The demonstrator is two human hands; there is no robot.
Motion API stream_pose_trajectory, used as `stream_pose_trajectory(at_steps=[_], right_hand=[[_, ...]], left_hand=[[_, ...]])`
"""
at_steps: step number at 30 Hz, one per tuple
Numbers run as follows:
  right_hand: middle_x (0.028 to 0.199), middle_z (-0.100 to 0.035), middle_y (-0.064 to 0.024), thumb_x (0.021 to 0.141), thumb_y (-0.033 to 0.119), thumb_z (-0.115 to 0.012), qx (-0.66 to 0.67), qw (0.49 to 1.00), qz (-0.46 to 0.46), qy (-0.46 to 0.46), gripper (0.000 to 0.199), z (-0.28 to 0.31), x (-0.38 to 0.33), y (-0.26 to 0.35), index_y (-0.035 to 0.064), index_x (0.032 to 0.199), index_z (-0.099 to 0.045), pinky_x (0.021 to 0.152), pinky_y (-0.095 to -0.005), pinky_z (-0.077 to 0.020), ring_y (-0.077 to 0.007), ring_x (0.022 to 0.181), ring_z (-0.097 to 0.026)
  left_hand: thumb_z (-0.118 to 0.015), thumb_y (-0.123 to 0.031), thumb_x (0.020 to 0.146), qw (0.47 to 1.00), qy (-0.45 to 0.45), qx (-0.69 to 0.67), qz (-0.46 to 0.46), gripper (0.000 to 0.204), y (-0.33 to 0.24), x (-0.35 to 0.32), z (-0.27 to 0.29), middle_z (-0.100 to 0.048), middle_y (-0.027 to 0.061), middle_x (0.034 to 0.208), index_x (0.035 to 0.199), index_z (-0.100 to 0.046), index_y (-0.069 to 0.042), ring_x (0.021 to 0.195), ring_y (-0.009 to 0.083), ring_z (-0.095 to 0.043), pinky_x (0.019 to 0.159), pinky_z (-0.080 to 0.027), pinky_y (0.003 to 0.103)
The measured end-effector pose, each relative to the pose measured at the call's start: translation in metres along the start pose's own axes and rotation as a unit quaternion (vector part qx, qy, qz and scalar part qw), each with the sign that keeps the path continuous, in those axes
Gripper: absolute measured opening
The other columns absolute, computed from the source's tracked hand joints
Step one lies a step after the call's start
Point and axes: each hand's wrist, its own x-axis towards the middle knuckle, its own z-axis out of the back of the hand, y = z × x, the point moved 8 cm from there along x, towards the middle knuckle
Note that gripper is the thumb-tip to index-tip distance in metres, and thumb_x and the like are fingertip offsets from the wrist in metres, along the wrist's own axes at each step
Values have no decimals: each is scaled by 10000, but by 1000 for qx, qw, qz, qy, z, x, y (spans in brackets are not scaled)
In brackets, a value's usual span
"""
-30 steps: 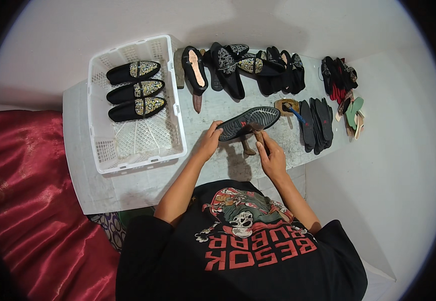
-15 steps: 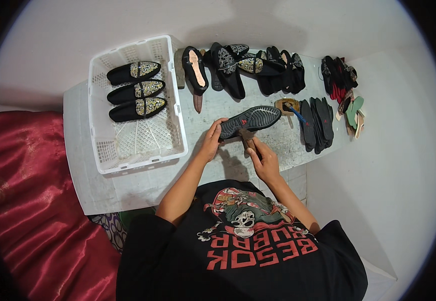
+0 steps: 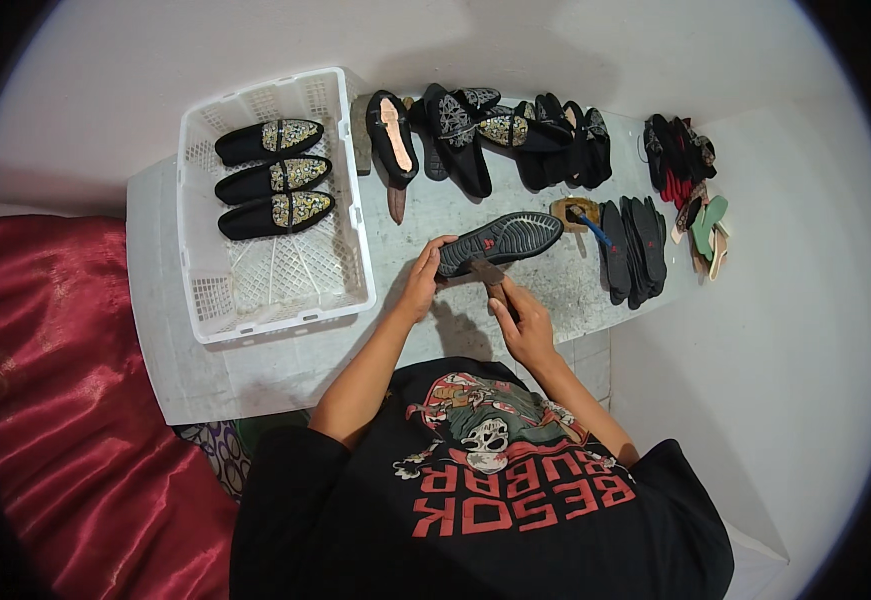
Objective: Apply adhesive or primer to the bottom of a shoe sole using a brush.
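Observation:
A black shoe [image 3: 500,243] lies sole up above the table, its ridged sole marked with a small red patch. My left hand [image 3: 423,278] is closed around one end of it, the thumb and fingers at its edge. In my right hand [image 3: 525,322] is a hammer [image 3: 488,272], gripped by its wooden handle. The hammer's head is over the near edge of the sole, close to the left end; whether it touches cannot be told. The underside of the shoe, facing the table, is hidden.
A white plastic basket [image 3: 363,250] with three black shoes with glittery toes [image 3: 302,210] stands at left. More black shoes [image 3: 452,135] line the table's far side. Right of the held shoe are a glue container with a blue-handled brush [image 3: 592,222] and several black soles [image 3: 635,250].
The hammer has shifted slightly left along the near edge of the sole, and my right hand has moved with it. The left hand and shoe hold nearly the same place.

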Motion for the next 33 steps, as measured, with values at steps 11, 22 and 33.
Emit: stream_pose_trajectory(at_steps=[11, 22, 33], right_hand=[[1006, -706, -209, 996, 192, -679, 27, 999, 4, 26, 401, -16, -5, 6, -13, 1338, -634, 750, -387, -532, -339, 844, -697], [972, -696, -200, 997, 209, -665, 36, 998, 19, 49, 422, -22, 1, 13, 52, 1386, -618, 739, -426, -540, -387, 826, -685], [994, -706, -204, 1000, 230, -660, 62, 996, 42, 42, 449, -29, 12, 17, 52, 1408, -605, 733, -431, -542, -395, 838, -688]], left_hand=[[-359, -410, 1143, 1000, -3, 5, 3, 406, -13, -5, -5, -659, -15, 1202, 1391, -580, -178, 983, 69, -611, 811, -503, 245], [-373, -450, 1133, 999, 24, -23, 14, 444, -5, -5, -6, -629, 28, 1288, 1444, -518, -168, 1120, 130, -620, 916, -521, 318], [-156, -764, 1030, 995, 45, -84, 28, 827, -2, -4, -4, -620, 57, 1344, 1472, -493, -151, 1196, 207, -609, 994, -498, 416]])
